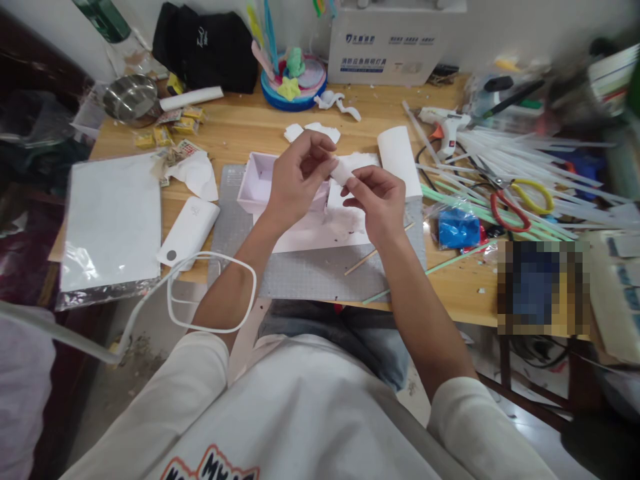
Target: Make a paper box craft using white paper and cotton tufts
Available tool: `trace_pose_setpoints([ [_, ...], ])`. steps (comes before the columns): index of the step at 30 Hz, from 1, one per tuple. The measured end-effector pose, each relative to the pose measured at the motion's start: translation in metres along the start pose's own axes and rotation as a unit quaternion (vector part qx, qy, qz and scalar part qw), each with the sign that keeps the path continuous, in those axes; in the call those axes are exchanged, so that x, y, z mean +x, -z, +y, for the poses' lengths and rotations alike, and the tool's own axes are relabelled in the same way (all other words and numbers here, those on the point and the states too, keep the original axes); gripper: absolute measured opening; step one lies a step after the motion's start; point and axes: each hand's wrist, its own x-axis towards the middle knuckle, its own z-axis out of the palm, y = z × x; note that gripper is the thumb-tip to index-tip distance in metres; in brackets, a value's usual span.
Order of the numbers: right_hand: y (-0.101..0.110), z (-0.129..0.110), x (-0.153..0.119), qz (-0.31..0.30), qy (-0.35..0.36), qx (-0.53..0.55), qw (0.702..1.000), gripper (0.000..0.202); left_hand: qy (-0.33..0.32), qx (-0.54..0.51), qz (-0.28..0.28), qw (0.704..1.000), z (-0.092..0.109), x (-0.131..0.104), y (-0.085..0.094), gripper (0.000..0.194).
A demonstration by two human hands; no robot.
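Observation:
Between my two hands is a small piece of white paper [342,172], pinched at both ends above the work mat. My left hand [302,175] grips its left end between thumb and fingers. At the right end, the fingers of my right hand [376,193] are closed on the same piece. Below and behind my left hand sits a pale lilac open box [256,180], partly hidden by that hand. Under both hands a white sheet [305,237] with dark specks lies on the grey cutting mat [300,277].
A thin wooden stick [365,260] lies on the mat, near a roll of white paper [400,160]. To the right are a hot glue gun [450,130], scissors [510,197] and many clear glue sticks [540,153]. A white power bank [189,230] with a looping cable [213,255] is left.

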Motion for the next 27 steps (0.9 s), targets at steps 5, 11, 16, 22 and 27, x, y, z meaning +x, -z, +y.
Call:
trace_pose_setpoints([
  [5, -0.002, -0.003, -0.002, -0.006, -0.027, -0.008, 1.0, 0.029, -0.001, -0.046, -0.005, 0.999, -0.002, 0.0, -0.002, 0.021],
  [11, -0.005, 0.004, 0.0, 0.08, 0.035, -0.009, 0.996, 0.024, 0.019, -0.005, 0.058, 0.998, 0.0, -0.003, -0.007, 0.031],
  [16, -0.005, 0.004, -0.002, 0.097, 0.107, -0.066, 0.987, 0.021, 0.051, -0.1, 0.0, 0.994, 0.004, -0.006, -0.014, 0.037],
  [22, -0.008, -0.003, -0.009, 0.094, 0.145, -0.139, 0.975, 0.019, 0.08, -0.159, -0.017, 0.984, 0.007, -0.006, -0.016, 0.038],
  [27, -0.006, -0.003, -0.008, 0.062, 0.13, -0.103, 0.984, 0.024, 0.048, -0.155, -0.005, 0.987, -0.001, -0.002, -0.013, 0.035],
])
